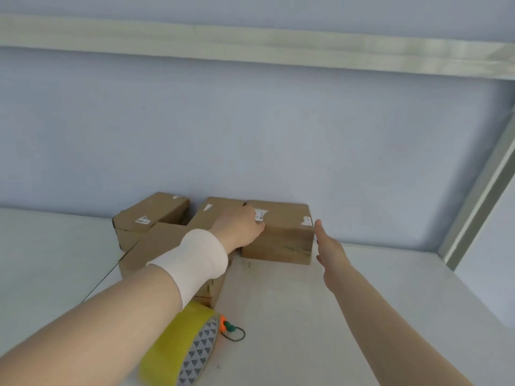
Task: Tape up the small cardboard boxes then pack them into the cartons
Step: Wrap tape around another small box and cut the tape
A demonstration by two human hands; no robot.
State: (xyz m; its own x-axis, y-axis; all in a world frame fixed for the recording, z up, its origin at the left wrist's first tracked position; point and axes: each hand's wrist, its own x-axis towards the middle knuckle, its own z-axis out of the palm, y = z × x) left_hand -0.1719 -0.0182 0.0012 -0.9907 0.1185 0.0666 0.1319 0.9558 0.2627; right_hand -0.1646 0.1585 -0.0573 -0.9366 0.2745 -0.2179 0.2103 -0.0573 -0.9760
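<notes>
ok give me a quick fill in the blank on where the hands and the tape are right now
1. The left hand rests on the box farthest to the ____.
2. The right hand is open beside that box's ____ end.
3. The roll of ____ tape lies on the table under the left forearm.
4. A white ____ covers the left wrist.

Missing words: right; right; yellow; band
</notes>
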